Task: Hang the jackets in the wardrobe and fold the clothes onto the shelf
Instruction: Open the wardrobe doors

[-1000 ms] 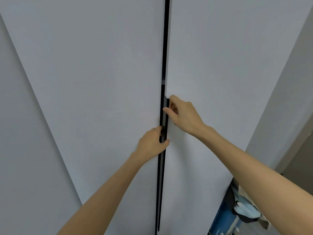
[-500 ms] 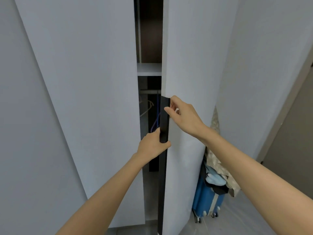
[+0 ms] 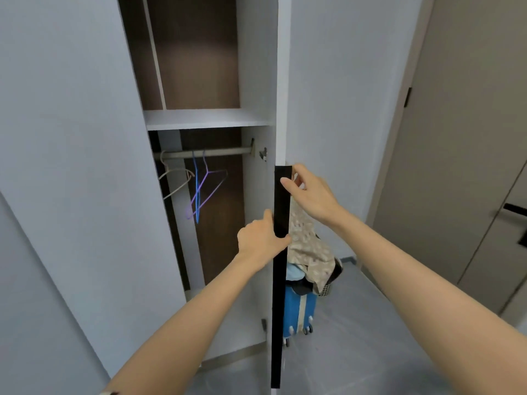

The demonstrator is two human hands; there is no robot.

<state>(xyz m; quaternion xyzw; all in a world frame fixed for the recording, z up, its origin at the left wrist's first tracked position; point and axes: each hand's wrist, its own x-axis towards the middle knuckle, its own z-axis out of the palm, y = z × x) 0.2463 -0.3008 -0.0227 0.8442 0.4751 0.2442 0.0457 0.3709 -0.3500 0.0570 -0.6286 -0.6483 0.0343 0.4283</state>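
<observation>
Your left hand [image 3: 261,236] grips the black handle strip [image 3: 278,295] that runs down the edge of the right wardrobe door [image 3: 281,81], thumb on the near face and fingers curled round behind it. Your right hand [image 3: 309,195] pinches the same strip at its top end, thumb in front.

By my reading, you are only at the opening step. The door stands edge-on to you, and the wardrobe [image 3: 199,67] shows a white shelf [image 3: 205,119] with a rail [image 3: 216,152] just under it. On the rail hang a beige wire hanger [image 3: 176,181], a blue hanger [image 3: 196,189] and a purple hanger [image 3: 212,185], none carrying a garment. No folded piece shows on the shelf. The clothes [image 3: 309,246] lie heaped on a blue suitcase [image 3: 299,309] on the floor, to the right of the wardrobe and beyond the door. A patterned beige piece is on top, with pale blue and dark pieces under it. So all the hanging and folding is left to do.

The left door [image 3: 71,166] hides the left part of the interior. Your left forearm covers part of its floor. The door edge and your right hand cut off part of the heap, and I cannot tell which pieces are jackets. Your left fingers are out of sight behind the strip.
</observation>
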